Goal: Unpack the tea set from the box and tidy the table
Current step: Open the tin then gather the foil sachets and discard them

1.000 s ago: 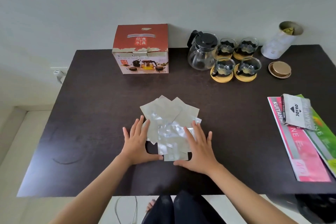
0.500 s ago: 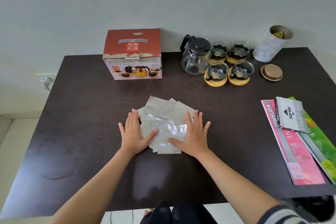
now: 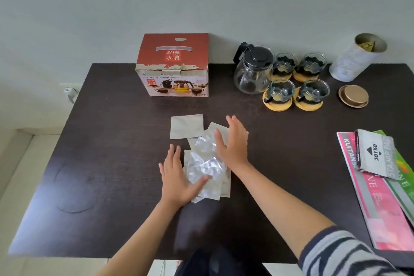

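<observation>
Several silvery foil sachets [image 3: 206,168] lie heaped at the middle of the dark table [image 3: 116,141]; one sachet [image 3: 186,126] lies apart, just beyond the heap. My left hand [image 3: 177,177] rests flat on the heap's left edge, thumb on the foil. My right hand [image 3: 233,141] lies flat, fingers apart, on the heap's far right side. The red tea set box [image 3: 173,64] stands closed at the back. A glass teapot [image 3: 254,71] with a black lid and several glass cups on wooden coasters [image 3: 298,83] stand to its right.
An open white tin [image 3: 356,58] stands at the back right, its gold lid [image 3: 354,96] lying in front of it. Pink and green booklets [image 3: 380,204] with a grey Joyko packet [image 3: 376,157] on top lie along the right edge. A wall is behind the table.
Both hands have pushed the sachets into a narrower heap. My right hand has moved farther up the heap, my left nearer. One sachet now lies apart at the far side.
</observation>
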A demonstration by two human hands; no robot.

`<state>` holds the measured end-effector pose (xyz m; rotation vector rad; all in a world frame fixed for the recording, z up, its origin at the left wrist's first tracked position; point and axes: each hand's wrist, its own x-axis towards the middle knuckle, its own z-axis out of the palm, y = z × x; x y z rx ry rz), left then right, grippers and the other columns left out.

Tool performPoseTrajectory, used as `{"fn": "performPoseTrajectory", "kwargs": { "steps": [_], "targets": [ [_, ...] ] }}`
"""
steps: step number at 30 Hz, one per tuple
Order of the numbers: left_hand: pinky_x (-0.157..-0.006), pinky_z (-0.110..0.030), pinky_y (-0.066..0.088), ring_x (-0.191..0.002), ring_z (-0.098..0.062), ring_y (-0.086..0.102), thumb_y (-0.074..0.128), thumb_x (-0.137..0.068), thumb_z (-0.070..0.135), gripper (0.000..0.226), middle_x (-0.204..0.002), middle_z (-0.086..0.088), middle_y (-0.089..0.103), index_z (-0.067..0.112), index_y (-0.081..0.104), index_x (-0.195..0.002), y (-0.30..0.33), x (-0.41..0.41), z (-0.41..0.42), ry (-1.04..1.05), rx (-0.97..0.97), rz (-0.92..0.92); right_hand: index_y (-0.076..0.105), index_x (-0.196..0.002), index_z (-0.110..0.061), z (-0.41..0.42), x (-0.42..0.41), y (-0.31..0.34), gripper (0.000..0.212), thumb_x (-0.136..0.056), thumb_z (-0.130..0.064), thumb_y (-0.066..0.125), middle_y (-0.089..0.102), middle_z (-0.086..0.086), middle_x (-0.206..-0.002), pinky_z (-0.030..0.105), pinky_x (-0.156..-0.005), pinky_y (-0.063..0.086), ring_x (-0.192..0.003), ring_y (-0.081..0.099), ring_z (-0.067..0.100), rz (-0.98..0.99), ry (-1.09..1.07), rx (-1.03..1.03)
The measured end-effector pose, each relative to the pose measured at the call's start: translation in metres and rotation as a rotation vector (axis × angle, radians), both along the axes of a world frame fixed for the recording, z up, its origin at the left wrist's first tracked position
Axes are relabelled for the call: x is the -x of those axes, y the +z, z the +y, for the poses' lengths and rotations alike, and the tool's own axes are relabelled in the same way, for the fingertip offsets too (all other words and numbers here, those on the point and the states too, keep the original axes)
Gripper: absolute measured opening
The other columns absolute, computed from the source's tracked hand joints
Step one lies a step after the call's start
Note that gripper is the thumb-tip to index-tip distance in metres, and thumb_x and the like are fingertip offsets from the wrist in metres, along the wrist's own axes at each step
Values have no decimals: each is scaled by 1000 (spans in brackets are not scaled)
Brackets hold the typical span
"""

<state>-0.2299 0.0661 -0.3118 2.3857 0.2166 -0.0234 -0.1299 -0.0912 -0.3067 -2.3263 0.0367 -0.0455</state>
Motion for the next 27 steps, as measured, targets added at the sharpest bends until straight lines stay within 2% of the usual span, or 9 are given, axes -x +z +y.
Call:
{"fn": "performPoseTrajectory", "kwargs": {
  "steps": [2, 4, 6, 9, 13, 18, 20, 23, 27],
  "targets": [
    [-112, -49, -7, -146, -14, -9, 47, -45, 96, 141, -158, 0, -8, 14, 4, -151, -4, 7, 2, -168, -195, 52, 30, -147, -22, 8, -26, 6, 60, -96, -54, 33, 21, 4, -158, 58, -115, 6, -146, 15, 23, 83, 204, 132],
    [-113, -53, -2, -146, -16, -11, 47, -42, 98, 146, -159, -2, -11, 12, 2, -151, -9, 8, 4, -270, -362, 91, 23, -150, -26, 21, -44, 9, 58, -98, -51, 32, 12, 1, -160, 59, -114, 1, -147, 7, 22, 109, 438, 309],
    [-114, -53, 2, -146, -16, -7, 44, -44, 99, 144, -159, -2, -7, 11, 6, -151, -9, 7, 3, -281, -424, 117, 21, -151, -28, 30, -53, 9, 58, -99, -52, 27, 5, -1, -161, 59, -113, -3, -148, 0, 21, 148, 618, 457],
    [-114, -49, 5, -146, -14, -3, 43, -49, 97, 138, -159, 0, -1, 10, 10, -151, -6, 6, 1, -252, -422, 122, 25, -149, -27, 29, -54, 6, 57, -99, -53, 24, 3, -1, -161, 60, -112, -3, -148, -1, 21, 183, 722, 560],
    [-115, -50, 8, -146, -14, -1, 43, -53, 95, 134, -159, -1, 2, 10, 10, -150, -7, 8, 0, -220, -423, 114, 40, -142, -25, 12, -33, 4, 52, -98, -51, 31, 18, 2, -159, 60, -113, 0, -147, 9, 23, 87, 737, 543],
    [-115, -45, 5, -147, -21, -3, 49, -51, 93, 137, -159, -8, -4, 9, 7, -150, -4, 8, -3, -176, -399, 125, 59, -123, -17, -12, -10, 5, 41, -96, -44, 46, 42, 5, -143, 61, -114, 6, -143, 23, 25, -51, 677, 384],
    [-115, -45, 5, -147, -23, -4, 50, -50, 93, 138, -159, -10, -4, 8, 5, -150, -4, 7, -4, -170, -397, 129, 53, -131, -19, -19, -15, 6, 46, -95, -46, 46, 37, 5, -148, 63, -113, 5, -144, 20, 26, -50, 530, 386],
    [-116, -44, 4, -146, -19, -8, 48, -50, 93, 139, -159, -6, -3, 9, 0, -150, -4, 7, -3, -171, -407, 137, 33, -146, -20, -25, -21, 3, 60, -95, -51, 40, 18, 5, -158, 58, -113, -1, -147, 7, 24, 140, 310, 367],
    [-115, -42, 3, -144, -13, -5, 46, -50, 93, 137, -159, -1, 7, 10, 3, -150, -1, 9, -3, -175, -402, 114, 28, -147, -14, -17, -1, -5, 64, -95, -49, 42, 15, 7, -159, 51, -116, -1, -147, 4, 24, 185, 334, 192]
  ]
}}
